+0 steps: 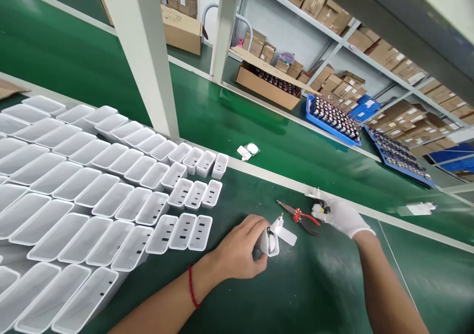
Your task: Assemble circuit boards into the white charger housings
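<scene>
My left hand (240,247), with a red string at the wrist, is closed around a white plastic charger housing (269,242) whose open end faces right; a white cover piece (287,235) sticks out beside it. My right hand (342,217) wears a white glove and pinches a small dark component (323,208) just above the green mat. Red-handled pliers (299,217) lie on the mat between my two hands. A white plug part (314,193) rests just behind the gloved hand.
Rows of empty white housings (111,186) cover the mat at left. A white post (148,57) rises behind them. Across the green belt (277,136) sit small white parts (248,151), a cardboard box (270,85), blue trays of components (333,119) and shelves of cartons.
</scene>
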`<action>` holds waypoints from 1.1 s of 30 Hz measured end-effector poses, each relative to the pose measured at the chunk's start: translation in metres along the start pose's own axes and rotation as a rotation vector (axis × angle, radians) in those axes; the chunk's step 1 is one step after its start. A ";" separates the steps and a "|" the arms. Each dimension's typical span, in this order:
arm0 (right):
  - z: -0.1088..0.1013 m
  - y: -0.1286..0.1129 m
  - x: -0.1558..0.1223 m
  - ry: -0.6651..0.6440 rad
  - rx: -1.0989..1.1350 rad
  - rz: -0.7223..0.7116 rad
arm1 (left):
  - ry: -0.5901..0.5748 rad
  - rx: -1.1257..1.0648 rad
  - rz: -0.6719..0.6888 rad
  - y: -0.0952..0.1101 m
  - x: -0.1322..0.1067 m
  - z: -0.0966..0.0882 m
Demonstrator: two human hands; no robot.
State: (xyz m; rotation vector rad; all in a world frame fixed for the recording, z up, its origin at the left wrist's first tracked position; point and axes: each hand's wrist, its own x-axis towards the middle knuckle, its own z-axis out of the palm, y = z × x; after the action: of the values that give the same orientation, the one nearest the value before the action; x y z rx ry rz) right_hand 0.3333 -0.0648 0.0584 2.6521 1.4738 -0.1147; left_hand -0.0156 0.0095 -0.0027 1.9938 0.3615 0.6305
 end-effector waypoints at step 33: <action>0.002 -0.121 -0.098 -0.297 1.168 -0.677 | 0.232 0.015 0.254 0.010 -0.003 0.003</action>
State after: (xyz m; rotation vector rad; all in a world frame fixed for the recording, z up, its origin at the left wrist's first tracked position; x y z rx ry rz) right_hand 0.1786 -0.0834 0.0615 2.2938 2.6071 -1.7960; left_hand -0.0167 0.0012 0.0042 2.0023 0.2530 1.0280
